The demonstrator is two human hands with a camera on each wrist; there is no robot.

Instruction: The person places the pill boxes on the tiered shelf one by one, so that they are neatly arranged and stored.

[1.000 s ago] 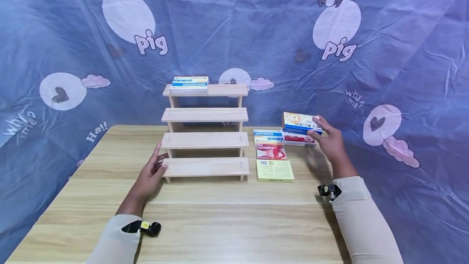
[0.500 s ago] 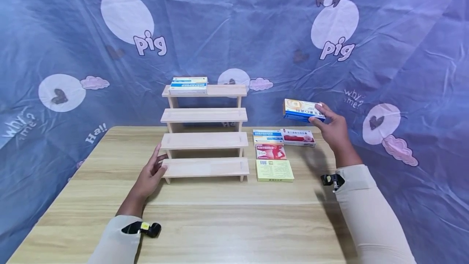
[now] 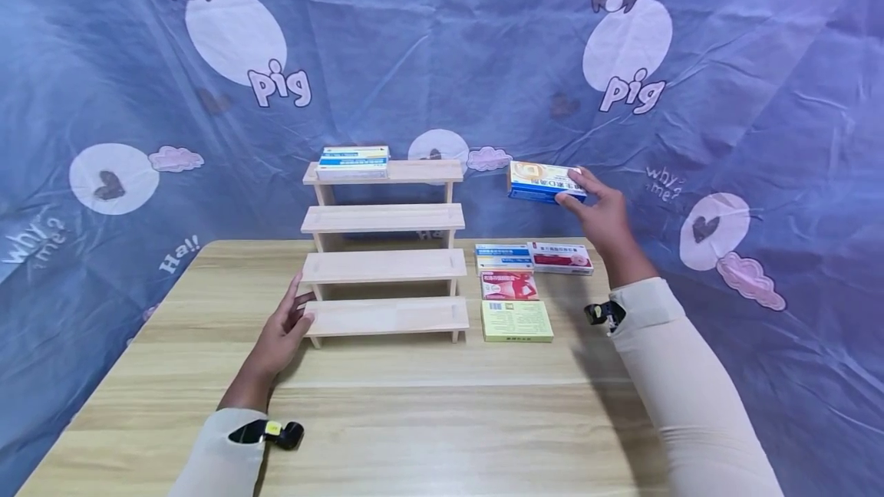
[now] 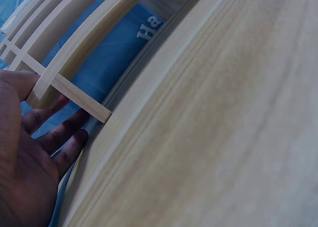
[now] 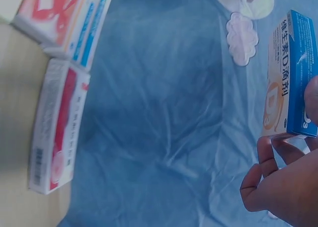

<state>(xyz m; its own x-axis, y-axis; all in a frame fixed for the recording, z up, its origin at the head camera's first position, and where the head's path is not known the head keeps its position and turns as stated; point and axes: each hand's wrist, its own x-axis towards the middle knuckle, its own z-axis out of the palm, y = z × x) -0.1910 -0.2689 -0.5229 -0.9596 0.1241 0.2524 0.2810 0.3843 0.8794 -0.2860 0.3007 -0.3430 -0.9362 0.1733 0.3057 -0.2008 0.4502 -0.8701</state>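
In the head view, my right hand (image 3: 604, 213) pinches the right end of a blue-and-white medicine box (image 3: 545, 181), up in the air right of the wooden step shelf (image 3: 385, 267). The right wrist view shows that medicine box (image 5: 285, 73) from close by, thumb on its blue side. My left hand (image 3: 279, 332) grips the shelf's lower left end. Its thumb lies on the lowest board (image 4: 74, 53) in the left wrist view, the other fingers partly hidden behind. A white box with blue and yellow stripes (image 3: 353, 163) lies at the left of the top step.
On the table (image 3: 456, 428), right of the shelf, lie a blue-striped box (image 3: 503, 257), a red-and-white box (image 3: 561, 259), a red box (image 3: 509, 286) and a yellow-green box (image 3: 516, 320). A blue printed cloth (image 3: 387, 44) hangs behind the table.
My right hand has lifted the blue-and-white medicine box off the red-and-white box, upward and then left toward the shelf. The left hand has stayed on the shelf.
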